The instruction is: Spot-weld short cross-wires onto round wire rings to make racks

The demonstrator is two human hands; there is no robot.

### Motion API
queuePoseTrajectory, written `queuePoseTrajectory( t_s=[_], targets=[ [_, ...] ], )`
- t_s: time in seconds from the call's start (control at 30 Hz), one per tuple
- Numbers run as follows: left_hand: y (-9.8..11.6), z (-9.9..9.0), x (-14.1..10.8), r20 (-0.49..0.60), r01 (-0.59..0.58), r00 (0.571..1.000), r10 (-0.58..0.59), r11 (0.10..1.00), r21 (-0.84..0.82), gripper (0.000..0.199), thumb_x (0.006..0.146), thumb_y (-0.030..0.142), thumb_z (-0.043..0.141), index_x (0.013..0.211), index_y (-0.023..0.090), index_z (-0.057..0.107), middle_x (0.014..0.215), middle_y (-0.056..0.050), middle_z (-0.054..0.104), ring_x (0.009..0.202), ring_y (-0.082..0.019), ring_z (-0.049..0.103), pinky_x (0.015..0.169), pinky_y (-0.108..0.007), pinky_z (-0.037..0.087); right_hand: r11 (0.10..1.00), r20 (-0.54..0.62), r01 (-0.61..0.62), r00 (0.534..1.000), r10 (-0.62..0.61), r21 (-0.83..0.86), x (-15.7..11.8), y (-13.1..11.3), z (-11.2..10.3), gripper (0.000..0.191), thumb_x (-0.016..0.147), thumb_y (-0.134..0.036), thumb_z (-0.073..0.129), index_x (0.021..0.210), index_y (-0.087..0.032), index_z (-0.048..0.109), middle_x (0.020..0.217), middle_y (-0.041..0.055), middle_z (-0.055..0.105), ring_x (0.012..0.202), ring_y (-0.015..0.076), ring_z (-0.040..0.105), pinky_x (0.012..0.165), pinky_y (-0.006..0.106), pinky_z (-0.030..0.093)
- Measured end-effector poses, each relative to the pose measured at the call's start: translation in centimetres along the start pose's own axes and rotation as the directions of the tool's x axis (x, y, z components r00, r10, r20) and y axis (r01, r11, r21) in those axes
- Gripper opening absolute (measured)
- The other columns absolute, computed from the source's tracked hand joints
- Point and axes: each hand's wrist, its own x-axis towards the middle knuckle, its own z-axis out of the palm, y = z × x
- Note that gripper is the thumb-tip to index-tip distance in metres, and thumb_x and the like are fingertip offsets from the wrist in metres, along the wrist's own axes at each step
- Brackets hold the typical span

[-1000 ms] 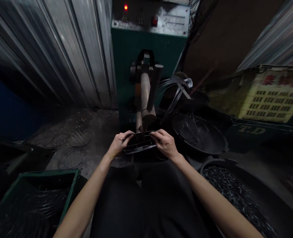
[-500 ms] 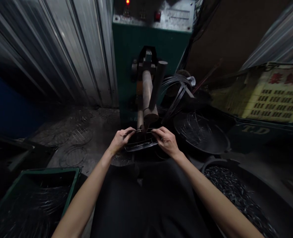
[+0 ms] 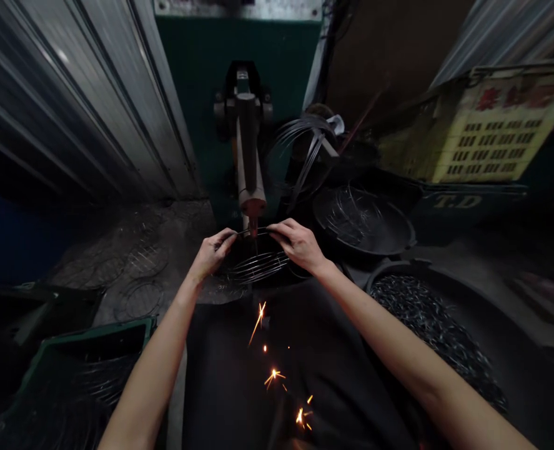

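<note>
A round wire rack [image 3: 260, 267] with thin parallel bars hangs below the tip of a green machine [image 3: 187, 81]. My left hand [image 3: 213, 251] pinches the left side of its rim, and my right hand [image 3: 298, 242] pinches the right side. Between my hands, the rim meets the machine's electrode tip [image 3: 254, 226], at the end of a thick metal arm [image 3: 252, 181]. Orange sparks [image 3: 273, 375] fly over the dark apron [image 3: 230, 356] on my lap.
Small metal pieces fill a large black basin [image 3: 436, 331] at the right; a black pan [image 3: 365, 222] with wires lies behind it. A green crate [image 3: 47, 340] of wire parts stands at lower left. At the right is a yellow crate [image 3: 496, 144]. Wire rings [image 3: 140, 297] lie on the floor.
The view has shifted, so the machine appears further left and higher. The rack's bars now show more fully below my hands. Sparks have appeared, and the electrode tip now meets the rim.
</note>
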Motion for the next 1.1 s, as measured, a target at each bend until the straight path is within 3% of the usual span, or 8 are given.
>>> queuePoseTrajectory(
  t_s=[0.1, 0.23, 0.3, 0.4, 0.47, 0.57, 0.7, 1.1],
  targets=[
    [0.1, 0.2, 0.0, -0.009, -0.017, 1.000, 0.017, 1.000, 0.008, 0.028, 0.084, 0.041, 0.047, 0.086, 0.016, 0.059, 0.060, 0.004, 0.043, 0.055, -0.008, 0.037, 0.052, -0.019, 0.031, 0.991, -0.107, -0.134, 0.985, 0.136, 0.031, -1.0, 1.3, -1.4, 0.025, 0.087, -0.032, 0.049, 0.108, -0.020, 0.059, 0.100, 0.0067, 0.061, 0.088, 0.0173, 0.058, 0.078, 0.028, 0.046],
    [-1.1, 0.3, -1.5, -0.023, 0.004, 1.000, -0.006, 0.998, -0.055, 0.030, 0.085, 0.042, 0.045, 0.084, 0.016, 0.059, 0.063, 0.003, 0.049, 0.058, -0.009, 0.043, 0.055, -0.019, 0.035, 0.974, 0.137, -0.187, 0.976, 0.169, 0.129, -2.5, 2.5, -2.0, 0.021, 0.088, -0.034, 0.046, 0.094, -0.021, 0.061, 0.088, 0.0031, 0.064, 0.080, 0.0164, 0.060, 0.075, 0.028, 0.046],
    [-1.9, 0.0, -2.9, -0.019, -0.004, 1.000, 0.003, 0.999, -0.050, 0.031, 0.087, 0.041, 0.043, 0.086, 0.016, 0.060, 0.073, 0.000, 0.057, 0.070, -0.012, 0.051, 0.067, -0.021, 0.041, 0.969, 0.182, -0.170, 0.974, 0.137, 0.181, -2.9, 1.9, -1.6, 0.021, 0.089, -0.034, 0.045, 0.088, -0.021, 0.061, 0.084, 0.0012, 0.065, 0.076, 0.0145, 0.060, 0.073, 0.026, 0.045],
    [-1.8, -1.1, -4.7, -0.051, -0.026, 0.998, 0.032, 0.994, 0.104, 0.032, 0.090, 0.037, 0.039, 0.104, 0.019, 0.060, 0.105, -0.005, 0.062, 0.100, -0.018, 0.052, 0.092, -0.031, 0.036, 0.988, 0.142, -0.123, 0.984, 0.109, 0.092, -3.3, 0.0, -0.6, 0.021, 0.089, -0.034, 0.046, 0.085, -0.021, 0.062, 0.081, 0.0018, 0.063, 0.074, 0.0139, 0.058, 0.069, 0.024, 0.042],
    [-0.3, -1.5, -5.1, -0.085, -0.017, 0.995, 0.043, 0.958, 0.286, 0.035, 0.089, 0.038, 0.041, 0.118, 0.022, 0.055, 0.119, -0.006, 0.058, 0.109, -0.021, 0.046, 0.097, -0.038, 0.032, 0.996, 0.141, -0.084, 0.986, 0.090, -0.043, -3.4, -1.4, 0.3, 0.023, 0.090, -0.034, 0.045, 0.084, -0.020, 0.063, 0.078, 0.0028, 0.061, 0.072, 0.0139, 0.057, 0.064, 0.023, 0.039],
    [2.9, -1.1, -4.2, 0.040, -0.079, 0.997, 0.068, 0.846, 0.528, 0.046, 0.081, 0.045, 0.056, 0.121, 0.024, 0.054, 0.113, -0.006, 0.061, 0.101, -0.025, 0.048, 0.090, -0.041, 0.037, 0.980, 0.143, -0.034, 0.988, 0.063, -0.197, -3.5, -2.6, 1.6, 0.026, 0.091, -0.035, 0.042, 0.086, -0.020, 0.063, 0.077, 0.0038, 0.059, 0.071, 0.0138, 0.055, 0.059, 0.023, 0.035],
    [5.1, -0.2, -2.3, 0.275, -0.217, 0.960, 0.060, 0.778, 0.589, 0.033, 0.080, 0.033, 0.060, 0.109, 0.017, 0.062, 0.097, -0.007, 0.067, 0.089, -0.021, 0.056, 0.081, -0.033, 0.043, 0.977, 0.167, 0.008, 0.986, 0.028, -0.214, -3.1, -3.2, 1.9, 0.025, 0.092, -0.032, 0.041, 0.090, -0.020, 0.062, 0.078, 0.0037, 0.059, 0.071, 0.0130, 0.055, 0.057, 0.022, 0.034],
    [5.0, -0.8, -1.2, 0.217, -0.239, 0.965, 0.144, 0.823, 0.515, 0.020, 0.080, 0.024, 0.061, 0.098, 0.015, 0.065, 0.094, -0.006, 0.068, 0.087, -0.019, 0.062, 0.079, -0.028, 0.047, 1.000, 0.203, 0.009, 0.979, -0.007, -0.006, -0.8, -3.0, 0.3, 0.017, 0.089, -0.027, 0.048, 0.098, -0.022, 0.062, 0.081, 0.0016, 0.059, 0.077, 0.0130, 0.057, 0.063, 0.022, 0.039]
  ],
)
